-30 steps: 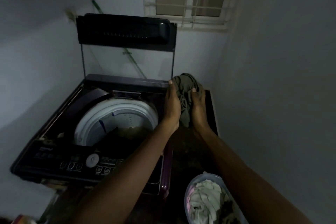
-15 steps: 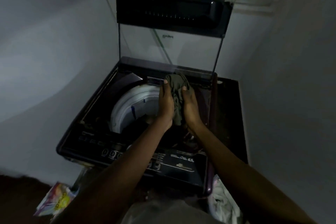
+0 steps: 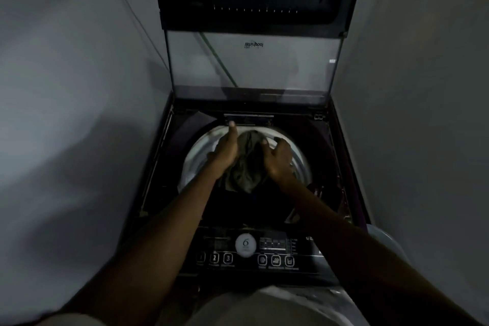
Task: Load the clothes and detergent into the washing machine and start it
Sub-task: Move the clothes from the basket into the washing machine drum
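A top-loading washing machine [image 3: 182,219] stands with its glass lid [image 3: 251,71] raised. Its white drum rim [image 3: 199,152] shows below my hands. A bunched olive-green garment [image 3: 246,169] hangs over the drum opening between my hands. My left hand [image 3: 225,149] lies flat against the garment's left side with straight fingers. On the garment's right side, my right hand [image 3: 279,160] has its fingers spread and loosely bent. The drum's inside is dark, and I cannot make out what lies in it.
The control panel [image 3: 264,250] with a round dial and several buttons runs along the machine's near edge. Walls stand close on both sides. The rim of a laundry basket [image 3: 383,242] shows at the machine's lower right.
I have stepped square to the machine. Both hands carried the garment from the machine's right side to over the drum and lowered it, and their tight grip has loosened.
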The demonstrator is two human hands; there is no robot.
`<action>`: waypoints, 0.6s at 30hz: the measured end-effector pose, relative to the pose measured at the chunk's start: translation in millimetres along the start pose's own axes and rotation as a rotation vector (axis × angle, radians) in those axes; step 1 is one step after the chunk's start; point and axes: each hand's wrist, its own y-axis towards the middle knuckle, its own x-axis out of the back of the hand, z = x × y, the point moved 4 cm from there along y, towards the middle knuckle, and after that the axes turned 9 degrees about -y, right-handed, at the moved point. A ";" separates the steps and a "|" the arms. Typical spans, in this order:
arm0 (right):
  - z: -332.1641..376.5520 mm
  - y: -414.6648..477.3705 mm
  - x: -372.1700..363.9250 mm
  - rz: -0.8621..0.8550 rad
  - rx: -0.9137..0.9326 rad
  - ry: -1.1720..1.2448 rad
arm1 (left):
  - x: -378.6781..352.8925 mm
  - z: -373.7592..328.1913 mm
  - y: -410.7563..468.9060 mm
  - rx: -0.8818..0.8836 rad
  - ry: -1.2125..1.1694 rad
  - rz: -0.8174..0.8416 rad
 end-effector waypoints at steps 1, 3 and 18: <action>-7.7 4.0 1.3 0.013 -0.030 -0.024 | 9.0 -1.6 2.9 0.010 0.059 -0.013; -21.5 8.0 8.2 0.009 -0.028 -0.063 | 19.0 -14.1 -8.5 -0.047 0.134 -0.008; -69.4 -19.1 95.7 -0.210 0.058 -0.169 | -71.7 -20.0 -83.4 -0.391 0.537 0.136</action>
